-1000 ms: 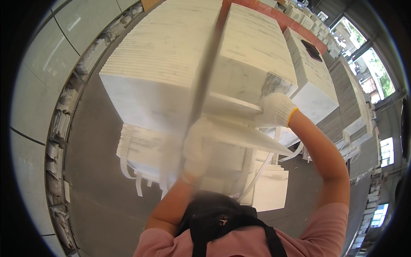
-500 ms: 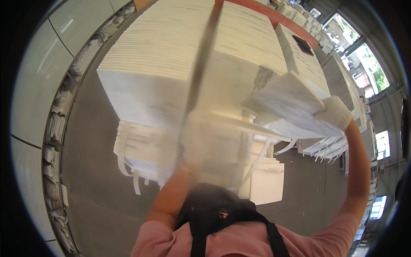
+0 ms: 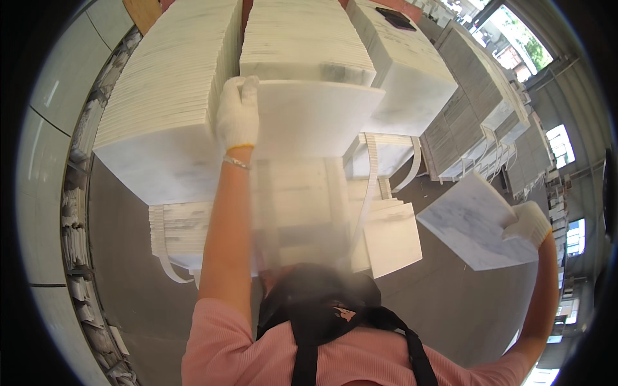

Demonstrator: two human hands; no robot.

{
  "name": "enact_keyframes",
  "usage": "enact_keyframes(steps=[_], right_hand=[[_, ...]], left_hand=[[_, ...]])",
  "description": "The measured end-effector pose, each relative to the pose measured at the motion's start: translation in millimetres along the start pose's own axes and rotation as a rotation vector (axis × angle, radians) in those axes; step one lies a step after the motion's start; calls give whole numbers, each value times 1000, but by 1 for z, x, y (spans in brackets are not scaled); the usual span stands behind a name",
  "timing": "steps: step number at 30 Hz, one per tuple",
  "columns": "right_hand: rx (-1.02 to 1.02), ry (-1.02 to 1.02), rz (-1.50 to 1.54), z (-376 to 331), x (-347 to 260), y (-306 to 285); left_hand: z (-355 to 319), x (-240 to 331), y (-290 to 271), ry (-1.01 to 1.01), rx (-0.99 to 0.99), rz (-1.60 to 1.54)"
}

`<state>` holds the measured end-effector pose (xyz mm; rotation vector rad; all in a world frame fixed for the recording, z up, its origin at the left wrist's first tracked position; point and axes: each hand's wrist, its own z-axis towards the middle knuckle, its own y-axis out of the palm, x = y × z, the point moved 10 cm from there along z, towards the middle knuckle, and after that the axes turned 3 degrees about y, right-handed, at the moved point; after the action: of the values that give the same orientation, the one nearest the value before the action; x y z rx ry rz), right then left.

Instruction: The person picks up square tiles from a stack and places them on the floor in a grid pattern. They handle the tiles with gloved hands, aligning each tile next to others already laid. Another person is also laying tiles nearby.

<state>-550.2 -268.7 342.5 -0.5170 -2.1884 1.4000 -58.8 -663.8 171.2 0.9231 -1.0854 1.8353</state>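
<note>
My left hand, in a white knit glove, is closed round the upper left edge of a white marble tile. That tile stands at the front of the middle row of upright tiles, its top edge a little apart from the row at the right. Out to the right, my gloved right hand grips a grey-veined marble tile by its right edge. The tile hangs tilted over the floor, away from the rows. The fingers behind it are hidden.
Another row of tiles flanks the left hand, and a third carries a dark phone. Below are strapped tile bundles and a loose-looking white tile. Grey tile stacks stand at the right, above grey floor.
My right hand has carried its tile down and to the right, away from the middle row. My left hand has moved up and left onto the front tile's edge. The view has shifted.
</note>
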Motion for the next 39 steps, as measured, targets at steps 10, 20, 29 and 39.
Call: enact_keyframes(steps=[10, 20, 29, 39], right_hand=[[-194, 148, 441, -53, 21, 125], [-119, 134, 1006, -93, 35, 159], [-20, 135, 1795, -122, 92, 295], [180, 397, 2487, -169, 126, 478]], left_hand=[[-5, -7, 4, 5, 109, 213], [-387, -47, 138, -241, -1162, -597], [-479, 82, 161, -580, -1301, -938], [-511, 145, 187, -568, -1428, -683]])
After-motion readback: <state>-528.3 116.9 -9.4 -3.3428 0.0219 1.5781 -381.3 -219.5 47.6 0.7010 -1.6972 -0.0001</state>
